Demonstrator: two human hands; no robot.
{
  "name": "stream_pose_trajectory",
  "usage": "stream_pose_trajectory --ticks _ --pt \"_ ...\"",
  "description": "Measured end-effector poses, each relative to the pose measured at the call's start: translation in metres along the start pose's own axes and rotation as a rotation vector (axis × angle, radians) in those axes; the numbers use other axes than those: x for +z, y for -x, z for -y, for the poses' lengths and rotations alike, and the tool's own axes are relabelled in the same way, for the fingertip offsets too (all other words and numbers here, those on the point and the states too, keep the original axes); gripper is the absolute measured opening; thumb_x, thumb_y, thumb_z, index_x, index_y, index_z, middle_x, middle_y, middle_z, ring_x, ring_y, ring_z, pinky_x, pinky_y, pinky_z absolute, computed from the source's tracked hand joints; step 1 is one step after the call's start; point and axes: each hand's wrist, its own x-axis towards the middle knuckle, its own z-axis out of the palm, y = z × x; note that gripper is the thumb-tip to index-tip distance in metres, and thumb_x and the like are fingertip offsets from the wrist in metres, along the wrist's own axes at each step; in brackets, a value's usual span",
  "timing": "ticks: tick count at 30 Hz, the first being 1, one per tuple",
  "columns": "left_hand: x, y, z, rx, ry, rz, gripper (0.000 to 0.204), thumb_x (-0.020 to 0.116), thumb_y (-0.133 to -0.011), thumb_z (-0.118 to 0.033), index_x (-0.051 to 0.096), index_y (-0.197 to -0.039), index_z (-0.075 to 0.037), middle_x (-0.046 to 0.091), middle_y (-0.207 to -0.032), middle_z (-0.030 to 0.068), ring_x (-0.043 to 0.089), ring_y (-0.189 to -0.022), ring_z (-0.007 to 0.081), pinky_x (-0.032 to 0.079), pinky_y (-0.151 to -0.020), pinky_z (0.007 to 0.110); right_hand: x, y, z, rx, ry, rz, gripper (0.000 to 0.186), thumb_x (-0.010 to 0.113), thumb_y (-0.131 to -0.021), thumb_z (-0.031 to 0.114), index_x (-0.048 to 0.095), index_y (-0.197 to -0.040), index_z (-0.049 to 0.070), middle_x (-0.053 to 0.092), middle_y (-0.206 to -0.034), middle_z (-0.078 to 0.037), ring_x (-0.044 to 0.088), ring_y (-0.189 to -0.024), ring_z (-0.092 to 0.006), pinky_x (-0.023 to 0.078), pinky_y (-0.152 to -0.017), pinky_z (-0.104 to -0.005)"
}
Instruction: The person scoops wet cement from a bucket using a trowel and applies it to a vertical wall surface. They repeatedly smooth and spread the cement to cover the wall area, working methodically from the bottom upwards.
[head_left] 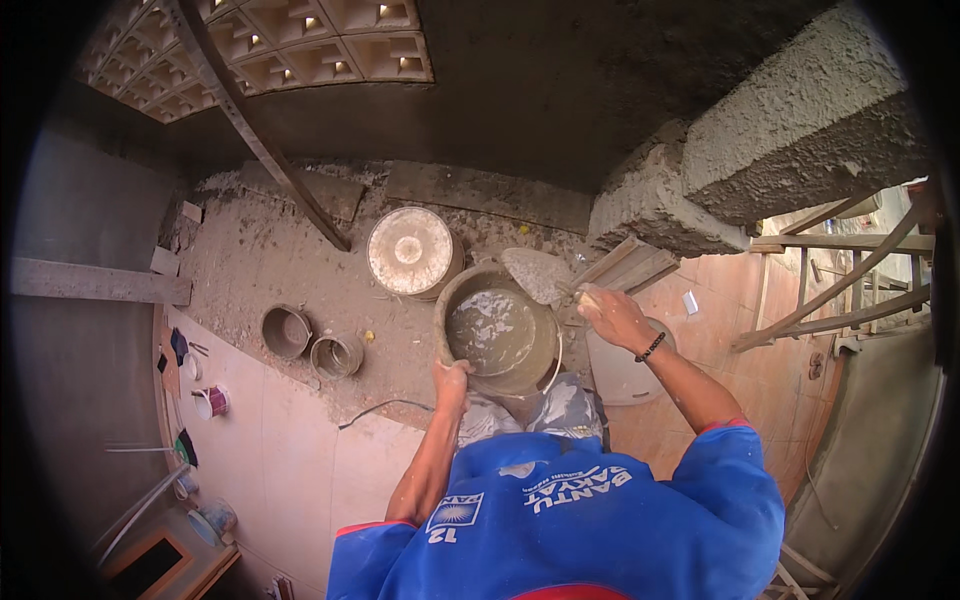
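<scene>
In front of my legs stands a round, mortar-stained bucket [441,318] with a wire handle, holding a cloudy grey liquid with pale foam on top. The fingers of my left hand [452,384] are closed on the bucket's near-left rim. My right hand [616,322] grips a trowel [538,276] by its handle, to the right of the bucket. The trowel's grey, mortar-coated blade points left, near the bucket's far-right rim; I cannot tell if they touch.
A pale round-topped container [408,250] stands beyond the bucket, and two small pails [287,331] [336,356] to its left. A wooden pole [262,140] leans across far left. Wooden scaffolding [850,310] and a rough concrete beam [800,130] are at right. Wet-looking plaster covers the far wall [520,110].
</scene>
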Motion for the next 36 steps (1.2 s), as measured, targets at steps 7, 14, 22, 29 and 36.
stream_pose_trajectory --ticks 7,14,22,29,36 --pt "0.02 -0.129 0.089 -0.197 -0.109 -0.093 0.037 0.055 -0.066 0.006 0.056 -0.103 0.006 0.059 -0.079 0.0094 0.057 -0.066 0.0209 0.048 -0.055 0.034 0.152 -0.107 -0.243 0.315 0.062 0.117 0.04 0.062 -0.083 0.031 0.059 -0.108 0.0 0.064 -0.098 -0.026 0.06 -0.095 -0.0438 0.047 -0.083 -0.0507" --pt "0.041 -0.288 0.21 -0.048 -0.075 -0.076 0.035 0.052 -0.068 0.006 0.056 -0.102 0.003 0.055 -0.077 0.0058 0.053 -0.064 0.0168 0.044 -0.049 0.03 0.292 -0.257 -0.372 0.372 0.049 0.019 0.044 0.063 -0.083 0.037 0.062 -0.108 0.0 0.064 -0.099 -0.026 0.06 -0.097 -0.0426 0.048 -0.084 -0.0484" --pt "0.055 -0.406 0.296 0.029 0.045 -0.01 0.045 0.051 -0.067 0.007 0.052 -0.111 0.002 0.057 -0.087 0.0068 0.055 -0.069 0.0173 0.046 -0.048 0.028 0.377 -0.364 -0.467 0.255 0.166 -0.06 0.045 0.06 -0.085 0.04 0.061 -0.115 0.006 0.064 -0.102 -0.024 0.06 -0.098 -0.0417 0.049 -0.085 -0.0495" --pt "0.049 -0.457 0.325 0.072 0.081 -0.019 0.047 0.05 -0.067 0.008 0.052 -0.114 0.003 0.057 -0.099 0.0098 0.058 -0.087 0.0222 0.053 -0.073 0.036 0.372 -0.42 -0.508 0.261 0.117 -0.2 0.047 0.059 -0.085 0.041 0.061 -0.119 0.01 0.064 -0.11 -0.021 0.059 -0.103 -0.0404 0.048 -0.089 -0.0503" --pt "0.046 -0.473 0.316 -0.05 0.053 -0.116 0.04 0.057 -0.066 0.005 0.051 -0.106 0.006 0.058 -0.095 0.012 0.057 -0.079 0.021 0.048 -0.063 0.032 0.35 -0.46 -0.512 0.21 0.182 -0.252 0.04 0.061 -0.083 0.035 0.063 -0.114 0.01 0.064 -0.108 -0.02 0.059 -0.102 -0.0392 0.047 -0.088 -0.0471"
